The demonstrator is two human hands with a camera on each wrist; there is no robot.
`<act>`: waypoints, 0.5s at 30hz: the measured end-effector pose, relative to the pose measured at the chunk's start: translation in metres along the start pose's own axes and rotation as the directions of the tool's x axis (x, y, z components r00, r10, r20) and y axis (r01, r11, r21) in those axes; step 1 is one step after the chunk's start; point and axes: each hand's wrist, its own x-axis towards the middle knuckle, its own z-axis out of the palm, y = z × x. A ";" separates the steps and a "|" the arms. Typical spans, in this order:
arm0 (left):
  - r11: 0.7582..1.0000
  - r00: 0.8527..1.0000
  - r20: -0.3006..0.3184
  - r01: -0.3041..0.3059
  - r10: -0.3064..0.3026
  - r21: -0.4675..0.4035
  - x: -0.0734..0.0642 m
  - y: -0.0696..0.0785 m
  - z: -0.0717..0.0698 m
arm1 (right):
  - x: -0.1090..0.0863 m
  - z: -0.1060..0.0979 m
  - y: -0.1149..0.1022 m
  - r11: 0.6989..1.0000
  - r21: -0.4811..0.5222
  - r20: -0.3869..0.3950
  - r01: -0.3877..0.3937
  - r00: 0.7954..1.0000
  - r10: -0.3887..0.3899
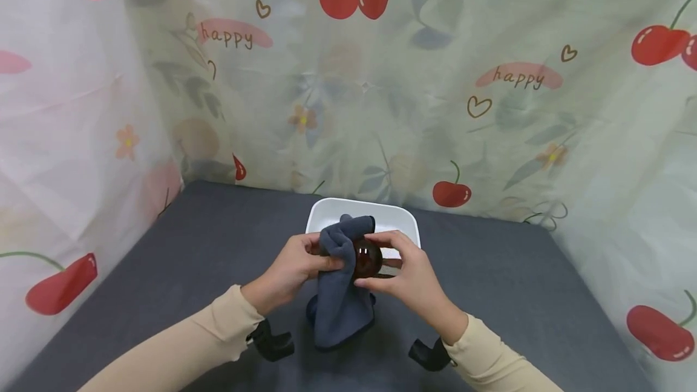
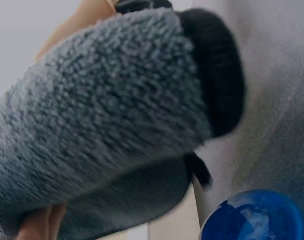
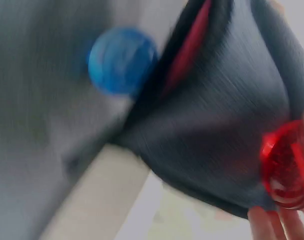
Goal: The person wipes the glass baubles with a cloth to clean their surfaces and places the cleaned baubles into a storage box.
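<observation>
In the head view my left hand grips a grey-blue fleece cloth that hangs down from its fingers. My right hand holds a round, glossy, dark red ball by its edge, thumb below and fingers above. The ball's left side meets the cloth. Seen from the right wrist, the ball is bright red and see-through, in front of the cloth. The thick pile of the cloth covers most of the left wrist view and hides most of that hand.
A white tray stands behind the hands; they and the cloth hide part of its inside. A round, glossy blue object rests on the dark grey table, mostly behind the cloth from the head. A patterned curtain encloses the table.
</observation>
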 end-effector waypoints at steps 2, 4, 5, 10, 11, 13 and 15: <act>0.999 1.000 -0.001 0.002 -0.002 0.051 0.000 0.000 0.000 | 0.001 0.000 -0.002 0.980 -0.188 0.011 0.070 0.998 -0.070; 0.996 1.000 0.002 0.014 -0.015 0.089 -0.001 0.000 -0.001 | 0.001 0.000 -0.003 0.961 -0.256 0.036 0.105 0.994 -0.099; 0.994 1.000 0.004 0.022 -0.023 0.103 -0.001 0.000 -0.001 | 0.001 -0.001 -0.003 0.964 -0.245 0.051 0.098 0.995 -0.088; 0.990 0.997 0.020 0.065 -0.068 0.129 0.000 -0.002 -0.001 | 0.000 -0.003 -0.004 1.000 -0.005 0.116 -0.030 0.993 0.030; 0.991 0.997 0.023 0.067 -0.070 0.119 0.000 -0.002 -0.002 | -0.001 -0.005 -0.004 0.998 0.043 0.135 -0.053 0.990 0.047; 0.994 0.997 0.030 0.072 -0.075 0.084 0.000 -0.003 -0.004 | -0.002 -0.008 -0.002 0.986 0.141 0.173 -0.086 0.983 0.061; 0.996 0.996 0.043 0.080 -0.081 0.037 0.001 -0.004 -0.005 | -0.004 -0.012 0.000 0.969 0.230 0.201 -0.095 0.978 0.048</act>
